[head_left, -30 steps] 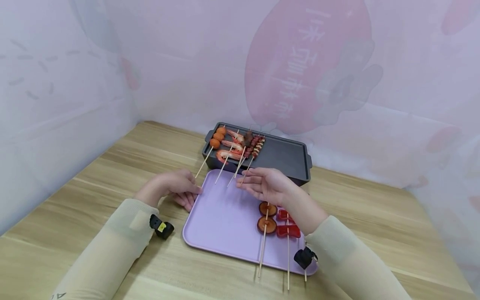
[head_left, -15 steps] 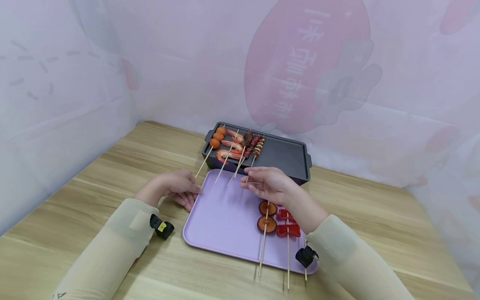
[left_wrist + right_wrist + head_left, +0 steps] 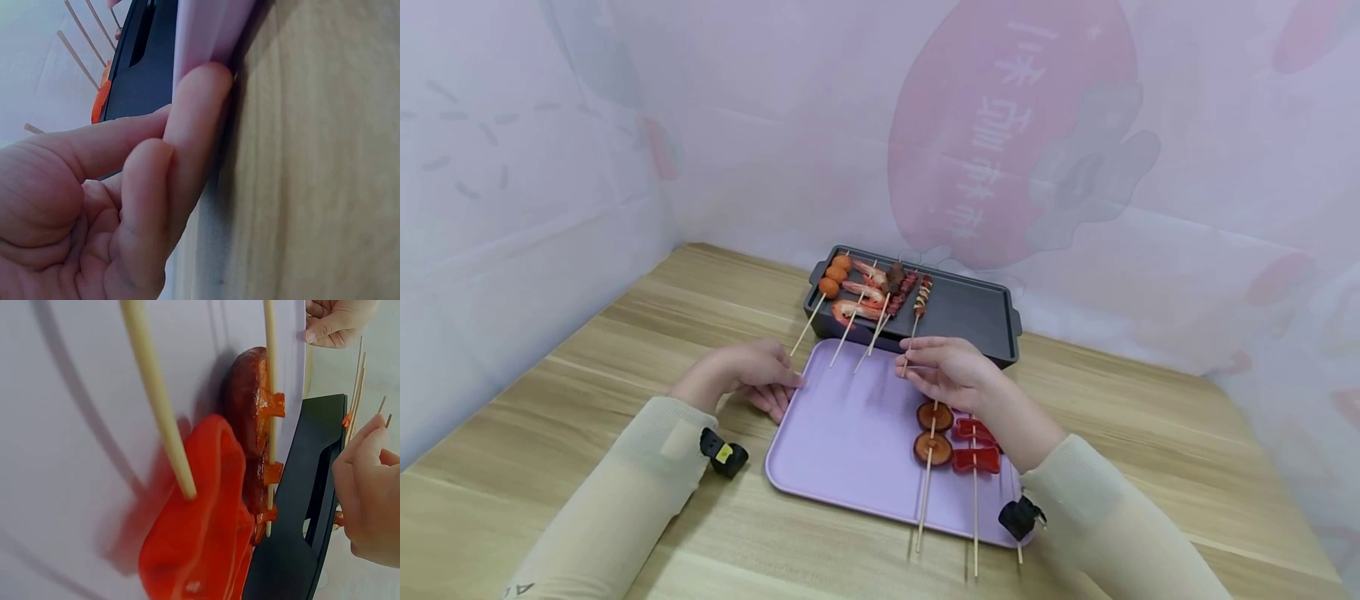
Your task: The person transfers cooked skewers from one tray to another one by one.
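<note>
My right hand (image 3: pixel 951 371) pinches the bare stick end of a skewer with red and pale pieces (image 3: pixel 922 297). The food end of that skewer lies over the black grill pan (image 3: pixel 973 312), a small gap right of a dark red meat skewer (image 3: pixel 902 293). At the lilac tray's (image 3: pixel 842 442) left edge, my left hand (image 3: pixel 760 375) grips the rim. In the left wrist view, a finger (image 3: pixel 200 106) lies under the tray's edge with the thumb on its other side. Mushroom skewer (image 3: pixel 932 448) and red pepper skewer (image 3: pixel 976 460) rest on the tray's right part.
An orange ball skewer (image 3: pixel 837 273), a shrimp skewer (image 3: pixel 861 300) and a brown meat skewer (image 3: pixel 895 277) fill the pan's left half, their sticks reaching over its front. Another stick (image 3: pixel 1019 552) pokes out below the right wrist camera. Printed cloth (image 3: pixel 775 150) walls the wooden table.
My right hand has moved right with the skewer of red and pale pieces, which now stands apart from the dark red meat skewer. The left hand and tray keep their places.
</note>
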Demonstrator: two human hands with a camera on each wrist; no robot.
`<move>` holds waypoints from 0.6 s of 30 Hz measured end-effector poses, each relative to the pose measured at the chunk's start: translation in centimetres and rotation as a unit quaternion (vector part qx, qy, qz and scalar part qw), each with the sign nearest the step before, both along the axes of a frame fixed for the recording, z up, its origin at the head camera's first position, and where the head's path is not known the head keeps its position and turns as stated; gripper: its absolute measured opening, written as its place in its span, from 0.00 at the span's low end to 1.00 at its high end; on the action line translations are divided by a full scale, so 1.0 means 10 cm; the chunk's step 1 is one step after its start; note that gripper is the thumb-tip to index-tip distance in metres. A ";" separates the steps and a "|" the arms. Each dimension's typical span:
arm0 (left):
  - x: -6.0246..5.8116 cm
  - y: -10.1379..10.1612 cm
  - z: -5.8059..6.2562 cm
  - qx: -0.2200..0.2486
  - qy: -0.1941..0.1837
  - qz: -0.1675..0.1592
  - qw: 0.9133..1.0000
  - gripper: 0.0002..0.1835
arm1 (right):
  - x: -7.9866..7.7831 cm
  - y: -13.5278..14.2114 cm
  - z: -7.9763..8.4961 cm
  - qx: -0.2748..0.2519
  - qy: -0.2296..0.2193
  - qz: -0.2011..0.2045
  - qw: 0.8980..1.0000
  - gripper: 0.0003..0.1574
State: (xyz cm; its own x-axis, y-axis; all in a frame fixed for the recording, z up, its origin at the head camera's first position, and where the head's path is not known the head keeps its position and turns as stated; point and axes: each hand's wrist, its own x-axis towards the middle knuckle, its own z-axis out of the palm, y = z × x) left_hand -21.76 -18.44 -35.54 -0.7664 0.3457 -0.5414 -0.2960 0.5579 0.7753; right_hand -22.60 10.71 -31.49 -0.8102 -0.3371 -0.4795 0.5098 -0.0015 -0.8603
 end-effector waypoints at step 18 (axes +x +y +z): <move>0.01 0.02 -0.01 -0.017 0.010 0.006 1.000 0.11 | 0.08 0.18 0.02 0.023 0.033 0.007 0.999 0.27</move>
